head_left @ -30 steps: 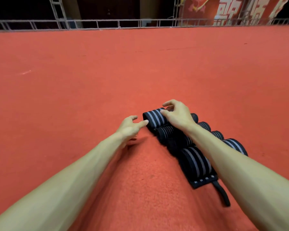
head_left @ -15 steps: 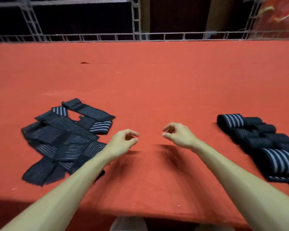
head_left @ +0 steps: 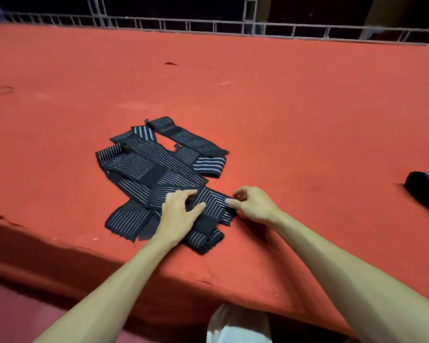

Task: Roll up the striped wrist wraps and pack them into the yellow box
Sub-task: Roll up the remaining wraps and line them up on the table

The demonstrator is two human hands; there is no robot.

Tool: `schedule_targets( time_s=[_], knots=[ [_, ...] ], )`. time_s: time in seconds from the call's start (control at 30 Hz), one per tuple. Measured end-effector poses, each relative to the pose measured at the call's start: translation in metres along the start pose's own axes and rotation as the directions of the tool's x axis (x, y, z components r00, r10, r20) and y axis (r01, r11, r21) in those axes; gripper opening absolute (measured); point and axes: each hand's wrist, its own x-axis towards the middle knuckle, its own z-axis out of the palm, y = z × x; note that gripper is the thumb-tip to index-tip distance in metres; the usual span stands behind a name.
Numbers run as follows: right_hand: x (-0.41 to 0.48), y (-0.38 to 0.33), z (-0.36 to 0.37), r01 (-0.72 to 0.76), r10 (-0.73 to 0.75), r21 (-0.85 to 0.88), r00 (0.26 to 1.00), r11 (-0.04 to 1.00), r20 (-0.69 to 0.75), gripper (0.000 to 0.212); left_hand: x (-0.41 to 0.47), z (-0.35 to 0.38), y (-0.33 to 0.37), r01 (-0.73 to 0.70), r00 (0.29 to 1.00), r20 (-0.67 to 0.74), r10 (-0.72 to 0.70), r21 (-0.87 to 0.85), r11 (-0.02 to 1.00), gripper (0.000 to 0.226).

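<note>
- While most of the wraps lie flat and unrolled, the step in hand reads as starting the next roll, not packing.
- Pile of wraps (head_left: 144,167): loose overlapping heap on the red table (head_left: 282,107), near its front edge, running from the hands out toward 10 o'clock.
- Top wrap (head_left: 214,203): lies across the near end of the pile, between the two hands, its lower part trailing toward 6 o'clock.
- Left hand (head_left: 178,216): released, fingers fairly straight, pressing down on the top wrap at its 9 o'clock side.
- Right hand (head_left: 254,206): thumb and forefinger pinch the top wrap's end at its 3 o'clock side; other fingers curled.
- Rolled wrap (head_left: 426,184): one finished roll at 3 o'clock, cut by the frame edge, well apart from the pile.
- Yellow box: not in view; cannot say where it stands.
- Railing (head_left: 208,23): runs along the far edge at 12 o'clock.
- Progress, as a judgement: early to middle; several flat wraps left, nothing seen packed.
- Next move likely calls for freeing this wrap from those beneath, turning the pinched end over on itself and rolling tight while the left hand keeps the band flat and straight.
- Risk: neighbours may drag along; a slack start gives a loose roll.
</note>
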Motion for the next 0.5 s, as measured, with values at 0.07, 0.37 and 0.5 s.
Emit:
schedule_targets(
  time_s=[0.07, 0.37, 0.5],
  knots=[
    [0.009, 0.002, 0.012, -0.042, 0.041, -0.021, 0.998, 0.999, -0.043, 0.03, -0.001, 0.001, 0.002, -0.007, 1.0, -0.025, 0.006, -0.045, 0.999, 0.033],
    [-0.007, 0.004, -0.011, -0.004, 0.015, 0.149, 0.997, 0.989, -0.074, 0.022, -0.003, 0.002, 0.046, -0.038, 0.998, 0.024, 0.05, -0.345, 0.938, 0.008],
    [-0.044, 0.001, -0.042, -0.096, 0.038, 0.577, 0.993, 0.811, 0.111, 0.054, -0.001, 0.012, 0.084, 0.012, 1.0, -0.017, -0.026, -0.562, 0.827, 0.004]
  ],
)
